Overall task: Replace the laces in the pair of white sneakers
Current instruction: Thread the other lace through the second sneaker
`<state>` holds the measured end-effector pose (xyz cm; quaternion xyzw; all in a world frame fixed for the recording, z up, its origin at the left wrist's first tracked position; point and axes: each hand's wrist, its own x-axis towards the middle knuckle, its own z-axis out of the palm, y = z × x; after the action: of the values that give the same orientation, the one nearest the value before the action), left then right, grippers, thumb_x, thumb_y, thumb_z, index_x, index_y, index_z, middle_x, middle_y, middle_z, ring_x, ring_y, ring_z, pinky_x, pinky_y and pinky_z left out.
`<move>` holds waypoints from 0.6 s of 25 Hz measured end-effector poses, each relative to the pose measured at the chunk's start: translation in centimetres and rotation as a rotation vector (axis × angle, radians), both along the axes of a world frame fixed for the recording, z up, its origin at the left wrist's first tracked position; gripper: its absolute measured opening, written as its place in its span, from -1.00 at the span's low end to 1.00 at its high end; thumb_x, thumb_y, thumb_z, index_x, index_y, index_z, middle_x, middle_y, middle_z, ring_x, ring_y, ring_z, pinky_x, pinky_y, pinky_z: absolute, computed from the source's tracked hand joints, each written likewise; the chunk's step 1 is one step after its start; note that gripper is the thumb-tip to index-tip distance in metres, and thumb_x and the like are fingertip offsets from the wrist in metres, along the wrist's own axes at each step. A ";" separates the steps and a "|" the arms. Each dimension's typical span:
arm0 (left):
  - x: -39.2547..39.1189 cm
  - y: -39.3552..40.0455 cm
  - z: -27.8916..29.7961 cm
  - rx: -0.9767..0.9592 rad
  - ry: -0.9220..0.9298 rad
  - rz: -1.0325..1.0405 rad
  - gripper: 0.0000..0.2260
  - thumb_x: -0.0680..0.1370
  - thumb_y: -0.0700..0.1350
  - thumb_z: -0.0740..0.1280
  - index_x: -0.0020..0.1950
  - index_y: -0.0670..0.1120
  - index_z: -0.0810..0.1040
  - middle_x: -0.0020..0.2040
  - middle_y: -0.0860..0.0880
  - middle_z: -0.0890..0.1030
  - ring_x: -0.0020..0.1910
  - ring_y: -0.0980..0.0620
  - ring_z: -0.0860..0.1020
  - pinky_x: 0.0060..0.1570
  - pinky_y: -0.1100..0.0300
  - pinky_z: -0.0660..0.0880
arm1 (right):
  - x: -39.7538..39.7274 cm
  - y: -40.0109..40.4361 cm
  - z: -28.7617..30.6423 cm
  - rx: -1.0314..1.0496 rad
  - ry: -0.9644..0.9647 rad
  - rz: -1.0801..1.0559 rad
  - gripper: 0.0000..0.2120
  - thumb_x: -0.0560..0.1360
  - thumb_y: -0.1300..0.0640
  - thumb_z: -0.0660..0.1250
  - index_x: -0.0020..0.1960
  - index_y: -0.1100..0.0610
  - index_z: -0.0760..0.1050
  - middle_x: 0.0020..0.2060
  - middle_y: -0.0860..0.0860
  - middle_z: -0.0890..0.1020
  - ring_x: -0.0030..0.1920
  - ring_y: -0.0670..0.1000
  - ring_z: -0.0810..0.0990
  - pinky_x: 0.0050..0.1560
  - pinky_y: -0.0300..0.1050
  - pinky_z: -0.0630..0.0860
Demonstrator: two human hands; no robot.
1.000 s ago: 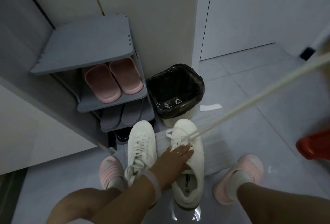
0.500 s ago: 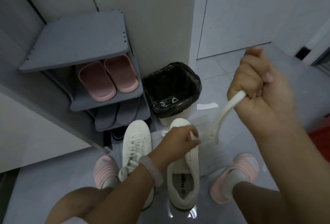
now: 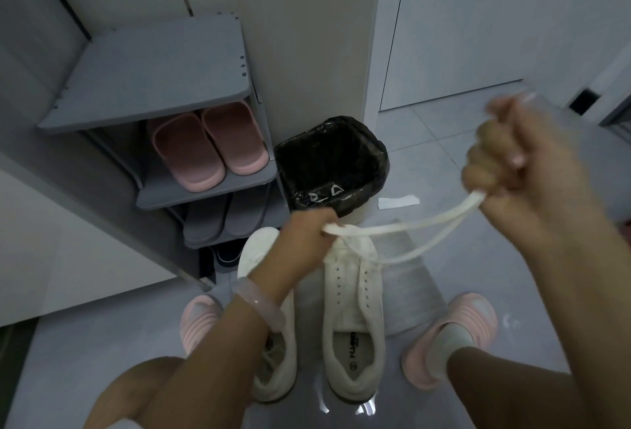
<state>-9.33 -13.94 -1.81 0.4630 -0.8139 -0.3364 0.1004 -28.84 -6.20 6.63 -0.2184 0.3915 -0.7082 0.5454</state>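
Lace (image 3: 403,225) runs between both hands: left hand (image 3: 307,234) pinches it above the right sneaker (image 3: 355,312), right hand (image 3: 522,182) grips the far end, likely to draw it from the eyelets.

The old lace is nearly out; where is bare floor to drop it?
Bare tile lies right of the bin, beyond the paper scrap. The rack's top shelf is bare too. Around the sneakers and slippered feet it is crowded.

- Grey tiled floor (image 3: 478,141), dim light.
- Grey shoe rack (image 3: 153,76) against pale wall (image 3: 307,35); pink slippers (image 3: 208,145) on middle shelf.
- Black-lined bin (image 3: 329,162) just beside rack.
- White door (image 3: 495,18) behind, closed.
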 end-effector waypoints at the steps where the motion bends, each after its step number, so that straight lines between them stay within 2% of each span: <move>1: 0.7 -0.7 0.7 -0.044 0.097 0.065 -0.87 0.49 -0.28 0.29 -0.05 -0.19 0.62 -0.17 -0.12 0.63 -0.21 0.02 0.56 -0.23 0.36 0.42 | 0.0 0.0 -1.2 0.184 0.471 0.003 -0.78 0.55 0.18 0.16 -0.14 0.13 0.56 -0.58 -0.04 0.35 -0.59 -0.11 0.21 -0.60 -0.32 0.15; 2: 1.1 -1.0 1.2 -0.058 0.155 0.048 -0.88 0.49 -0.29 0.30 -0.08 -0.18 0.63 -0.20 -0.10 0.63 -0.26 0.07 0.54 -0.26 0.40 0.41 | 0.6 -0.1 -2.7 0.331 0.890 0.111 -0.78 0.57 0.19 0.15 -0.03 0.11 0.57 -0.53 -0.06 0.41 -0.55 -0.12 0.28 -0.56 -0.36 0.22; 3: 1.4 -1.0 1.9 -0.053 0.187 -0.016 -0.89 0.49 -0.28 0.31 -0.09 -0.17 0.63 -0.21 -0.10 0.64 -0.27 0.09 0.55 -0.25 0.37 0.42 | 1.8 -0.3 -4.0 0.393 1.194 0.323 -0.79 0.59 0.17 0.14 0.09 0.06 0.54 -0.48 -0.08 0.46 -0.49 -0.13 0.37 -0.48 -0.40 0.30; 4: 1.4 -0.6 2.2 -0.048 0.207 -0.093 -0.90 0.50 -0.26 0.32 -0.10 -0.15 0.64 -0.22 -0.09 0.65 -0.27 0.10 0.56 -0.22 0.32 0.45 | 3.2 -0.5 -5.3 0.387 1.351 0.576 -0.78 0.60 0.14 0.14 0.17 -0.05 0.46 -0.43 -0.10 0.51 -0.42 -0.16 0.44 -0.35 -0.41 0.36; 5: 1.3 0.0 2.4 -0.049 0.230 -0.157 -0.91 0.51 -0.22 0.33 -0.11 -0.14 0.64 -0.22 -0.07 0.66 -0.25 0.11 0.57 -0.20 0.28 0.47 | 4.6 -0.5 -6.4 0.352 1.382 0.782 -0.79 0.60 0.13 0.13 0.12 -0.16 0.38 -0.39 -0.11 0.53 -0.36 -0.16 0.47 -0.24 -0.35 0.41; 6: 1.4 0.5 2.4 -0.060 0.258 -0.197 -0.91 0.52 -0.20 0.33 -0.10 -0.13 0.64 -0.22 -0.05 0.66 -0.23 0.11 0.58 -0.19 0.27 0.48 | 5.9 -0.6 -7.1 0.317 1.366 0.877 -0.83 0.60 0.15 0.12 -0.01 -0.13 0.36 -0.35 -0.10 0.53 -0.33 -0.14 0.47 -0.18 -0.27 0.41; 7: 1.5 0.7 2.2 -0.070 0.278 -0.206 -0.92 0.52 -0.19 0.33 -0.07 -0.12 0.63 -0.21 -0.04 0.66 -0.21 0.12 0.58 -0.18 0.26 0.49 | 6.7 -0.9 -7.7 0.293 1.386 0.863 -0.79 0.59 0.19 0.11 -0.14 -0.06 0.36 -0.34 -0.08 0.51 -0.32 -0.12 0.46 -0.18 -0.22 0.40; 9: 2.6 0.4 1.4 -0.078 0.211 -0.133 -0.86 0.52 -0.20 0.31 0.06 -0.07 0.56 -0.13 -0.01 0.65 -0.14 0.11 0.58 -0.13 0.25 0.50 | 6.8 -1.6 -8.6 0.334 1.394 0.640 -0.74 0.58 0.25 0.10 -0.24 0.05 0.38 -0.37 -0.09 0.45 -0.32 -0.06 0.45 -0.22 -0.25 0.38; 11: 3.8 -0.2 -0.3 -0.073 -0.076 -0.099 -0.76 0.54 -0.17 0.28 0.20 -0.07 0.47 -0.01 -0.03 0.63 0.01 0.03 0.56 -0.06 0.23 0.44 | 6.2 -2.2 -9.1 0.438 1.287 0.419 -0.72 0.59 0.22 0.09 -0.27 0.09 0.41 -0.41 -0.08 0.45 -0.37 -0.07 0.44 -0.35 -0.38 0.35; 13: 3.8 0.4 -2.2 -0.070 -0.289 -0.311 -0.69 0.55 -0.11 0.27 0.30 -0.08 0.45 0.21 -0.06 0.56 0.22 -0.01 0.48 0.12 0.23 0.37 | 6.1 -2.4 -9.5 0.492 1.272 0.375 -0.72 0.60 0.20 0.08 -0.25 0.14 0.43 -0.40 -0.04 0.46 -0.37 -0.09 0.44 -0.38 -0.38 0.34; 15: 2.8 2.1 -4.1 -0.021 -0.292 -0.598 -0.57 0.57 -0.07 0.25 0.43 -0.05 0.31 0.46 -0.01 0.31 0.44 0.05 0.26 0.36 0.24 0.16 | 6.5 -2.5 -9.8 0.478 1.339 0.400 -0.75 0.59 0.20 0.09 -0.16 0.24 0.48 -0.33 0.02 0.50 -0.27 0.00 0.47 -0.25 -0.22 0.35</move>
<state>-6.50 -11.85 -5.94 0.2457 -0.9230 -0.2726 -0.1155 -22.33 -8.68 -3.16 -0.5464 0.7369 -0.2055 0.3410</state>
